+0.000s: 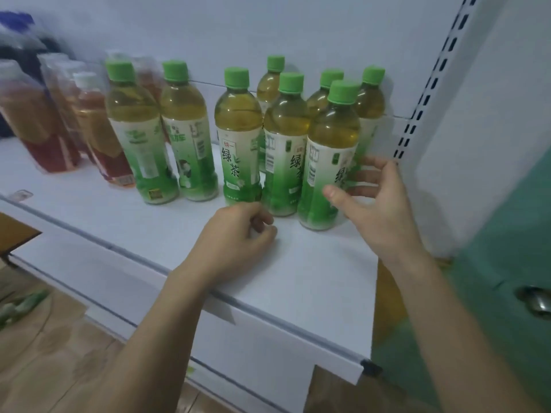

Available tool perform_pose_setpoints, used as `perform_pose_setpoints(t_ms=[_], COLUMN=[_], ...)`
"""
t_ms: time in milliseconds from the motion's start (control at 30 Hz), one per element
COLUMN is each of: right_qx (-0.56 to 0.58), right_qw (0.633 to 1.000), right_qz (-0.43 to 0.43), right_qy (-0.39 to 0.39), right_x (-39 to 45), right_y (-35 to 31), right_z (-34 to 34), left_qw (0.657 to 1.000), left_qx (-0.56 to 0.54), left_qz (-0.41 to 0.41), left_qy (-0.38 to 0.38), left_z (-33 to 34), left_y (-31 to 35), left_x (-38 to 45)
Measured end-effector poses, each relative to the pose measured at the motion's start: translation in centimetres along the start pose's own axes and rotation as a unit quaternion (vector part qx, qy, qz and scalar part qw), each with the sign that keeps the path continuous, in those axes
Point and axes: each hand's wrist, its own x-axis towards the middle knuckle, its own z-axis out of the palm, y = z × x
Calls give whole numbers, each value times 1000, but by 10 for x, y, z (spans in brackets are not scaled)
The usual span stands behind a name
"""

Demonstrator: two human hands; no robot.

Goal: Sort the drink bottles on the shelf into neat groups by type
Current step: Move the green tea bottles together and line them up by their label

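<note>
Several green-capped green tea bottles stand on the white shelf (313, 263); a tight cluster sits at the right, with the nearest bottle (328, 162) in front. Two more green tea bottles (140, 129) stand apart toward the left, and one (238, 138) stands in the middle. Several red-brown drink bottles with white caps (95, 126) are grouped at the far left, blurred. My right hand (372, 201) is spread around the nearest bottle's lower right side, thumb near its label, without a firm grip. My left hand (238, 231) rests loosely curled on the shelf before the cluster, holding nothing.
The shelf's back panel and a slotted upright (429, 93) close off the right side. The shelf's front edge (238, 305) runs diagonally below my forearms. A green door with a metal handle (536, 299) stands at the right. Dark blurred bottles (18, 40) are at the far left.
</note>
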Motion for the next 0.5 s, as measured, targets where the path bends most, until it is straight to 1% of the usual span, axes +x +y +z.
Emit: perform_pose_setpoints(t_ms=[67, 167, 233, 333, 433, 500], right_qx=[-41, -100, -104, -102, -82, -80], right_qw=[997, 991, 988, 984, 976, 968], right_qz=[-7, -54, -70, -91, -105, -127], right_qy=[-60, -78, -86, -118, -171, -201], right_x=[9, 13, 10, -1, -12, -15], right_y=[5, 13, 13, 2, -16, -25], right_z=[8, 13, 13, 23, 50, 71], left_qw=[1000, 998, 991, 974, 964, 955], left_qx=[-8, -47, -117, -216, -235, -233], left_qz=[-15, -34, -31, 1, 14, 1], left_qy=[10, 37, 53, 61, 125, 181], left_z=[-1, -5, -8, -13, -16, -23], left_y=[3, 3, 3, 11, 18, 15], left_x=[-3, -11, -17, -22, -22, -23])
